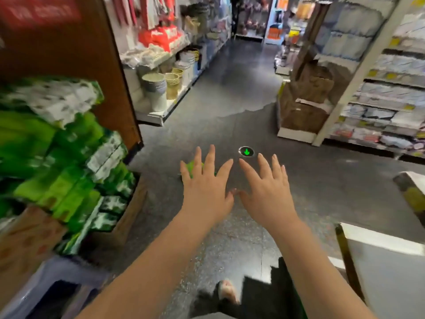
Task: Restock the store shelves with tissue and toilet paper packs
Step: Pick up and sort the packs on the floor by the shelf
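Note:
Both my arms stretch forward over the dark aisle floor. My left hand [207, 180] and my right hand [266, 183] are spread flat with straight fingers, thumbs nearly touching, and hold nothing. A small green pack [195, 168] lies on the floor, mostly hidden behind my left hand's fingers. Several green and white tissue packs [69, 153] are stacked in a pile at the left, blurred, partly in a cardboard box [128, 215]. Shelves on the right [391, 107] carry pale tissue and paper packs.
A brown end panel [110, 65] stands behind the green stack. Buckets and baskets [161, 88] fill the left far shelf. Brown cartons [305, 100] are stacked at the right shelf's end. A green floor light [246, 151] glows ahead. A white ledge [379, 242] sits lower right.

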